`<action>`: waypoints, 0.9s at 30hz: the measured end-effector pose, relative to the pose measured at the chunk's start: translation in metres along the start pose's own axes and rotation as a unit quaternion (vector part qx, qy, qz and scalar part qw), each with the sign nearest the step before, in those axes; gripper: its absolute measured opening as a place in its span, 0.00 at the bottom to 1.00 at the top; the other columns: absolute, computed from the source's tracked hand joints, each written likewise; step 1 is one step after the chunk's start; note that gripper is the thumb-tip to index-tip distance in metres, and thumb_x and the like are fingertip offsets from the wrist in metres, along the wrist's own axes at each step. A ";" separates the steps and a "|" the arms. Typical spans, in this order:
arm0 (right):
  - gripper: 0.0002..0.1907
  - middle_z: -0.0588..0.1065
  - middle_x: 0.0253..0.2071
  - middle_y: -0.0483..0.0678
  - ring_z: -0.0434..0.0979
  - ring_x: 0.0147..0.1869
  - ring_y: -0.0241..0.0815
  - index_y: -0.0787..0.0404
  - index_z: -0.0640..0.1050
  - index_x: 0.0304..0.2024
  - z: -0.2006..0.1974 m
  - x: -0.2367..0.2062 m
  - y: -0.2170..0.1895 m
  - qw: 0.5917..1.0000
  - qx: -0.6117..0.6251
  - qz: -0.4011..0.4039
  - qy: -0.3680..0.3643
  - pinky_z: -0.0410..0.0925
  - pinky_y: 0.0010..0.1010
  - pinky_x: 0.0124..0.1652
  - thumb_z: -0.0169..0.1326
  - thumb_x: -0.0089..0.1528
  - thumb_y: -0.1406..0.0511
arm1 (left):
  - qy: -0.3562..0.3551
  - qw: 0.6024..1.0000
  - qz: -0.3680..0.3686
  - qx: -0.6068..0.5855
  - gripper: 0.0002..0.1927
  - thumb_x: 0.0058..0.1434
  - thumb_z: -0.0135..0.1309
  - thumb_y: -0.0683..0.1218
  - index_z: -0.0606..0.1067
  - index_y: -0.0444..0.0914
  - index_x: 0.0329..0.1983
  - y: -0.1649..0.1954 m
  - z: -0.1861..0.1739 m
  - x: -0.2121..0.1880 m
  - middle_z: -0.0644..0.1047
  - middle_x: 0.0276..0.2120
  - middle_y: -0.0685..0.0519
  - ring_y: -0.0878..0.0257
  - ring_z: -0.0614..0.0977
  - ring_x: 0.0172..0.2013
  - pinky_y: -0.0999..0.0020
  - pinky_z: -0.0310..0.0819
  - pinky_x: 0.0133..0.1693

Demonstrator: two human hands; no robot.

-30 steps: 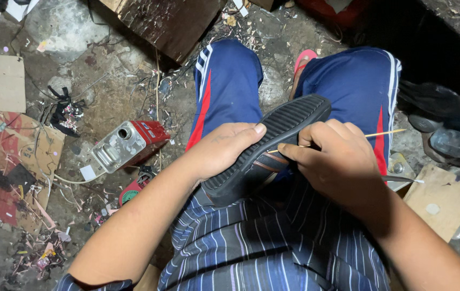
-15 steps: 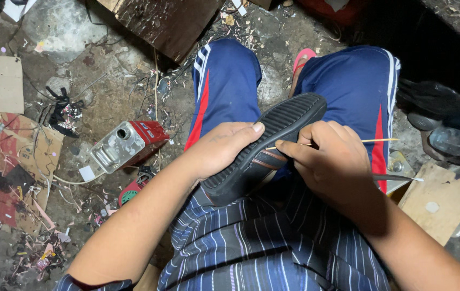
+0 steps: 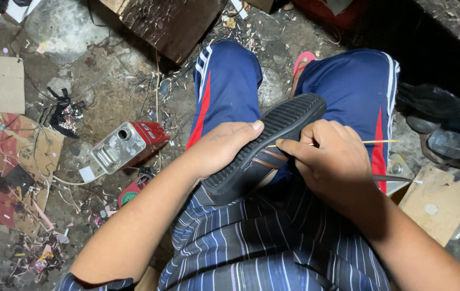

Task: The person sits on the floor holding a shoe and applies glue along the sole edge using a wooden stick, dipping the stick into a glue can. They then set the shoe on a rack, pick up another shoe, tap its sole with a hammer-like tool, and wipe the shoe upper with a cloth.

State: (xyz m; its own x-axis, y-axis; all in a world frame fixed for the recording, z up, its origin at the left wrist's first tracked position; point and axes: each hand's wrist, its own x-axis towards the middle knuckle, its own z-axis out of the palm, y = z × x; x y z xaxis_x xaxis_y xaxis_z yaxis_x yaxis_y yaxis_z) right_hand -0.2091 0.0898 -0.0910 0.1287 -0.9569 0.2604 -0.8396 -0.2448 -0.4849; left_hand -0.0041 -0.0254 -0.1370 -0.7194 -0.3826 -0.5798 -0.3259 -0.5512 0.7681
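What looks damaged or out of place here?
The ground is strewn with scraps and torn cardboard, and a red-and-silver metal device lies tipped among them. The black ribbed-sole shoe shows no clear damage.

head view | looks steeply down | close over lap (single view)
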 end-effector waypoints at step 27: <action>0.17 0.72 0.33 0.43 0.73 0.37 0.47 0.53 0.82 0.43 -0.017 0.004 -0.006 1.000 0.007 -0.025 -0.004 0.61 0.39 0.35 0.62 0.51 0.72 | -0.037 0.996 0.035 -0.076 0.21 0.73 0.44 0.51 0.78 0.30 0.55 -0.007 -0.004 -0.007 0.83 0.42 0.51 0.68 0.82 0.39 0.71 0.77 0.44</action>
State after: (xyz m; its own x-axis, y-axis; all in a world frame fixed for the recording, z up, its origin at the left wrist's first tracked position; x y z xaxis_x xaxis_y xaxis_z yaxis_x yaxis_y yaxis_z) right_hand -0.2124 0.0902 -0.0728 0.1742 -0.9450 0.2769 -0.8244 -0.2937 -0.4839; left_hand 0.0060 -0.0220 -0.1391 -0.7822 -0.3714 -0.5003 -0.1810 -0.6329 0.7528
